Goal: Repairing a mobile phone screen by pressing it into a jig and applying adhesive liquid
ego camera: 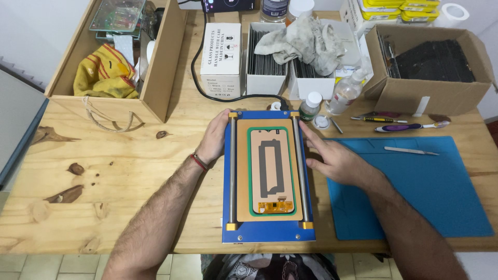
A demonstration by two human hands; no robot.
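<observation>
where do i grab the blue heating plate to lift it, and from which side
Probably by its two long edges, coming in from left and right. The blue plate lies flat, long axis toward you. The left hand and right hand already flank it. A cable plugs in at the far end, so avoid a grip there.

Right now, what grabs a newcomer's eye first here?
Dead centre: a blue heating plate on the wooden table, with a phone screen panel lying flat on its tan pad. The left hand rests against the plate's left edge and the right hand lies flat at its right edge. To the right lies a blue work mat; boxes crowd the table's far edge, one holding a yellow cloth.
</observation>
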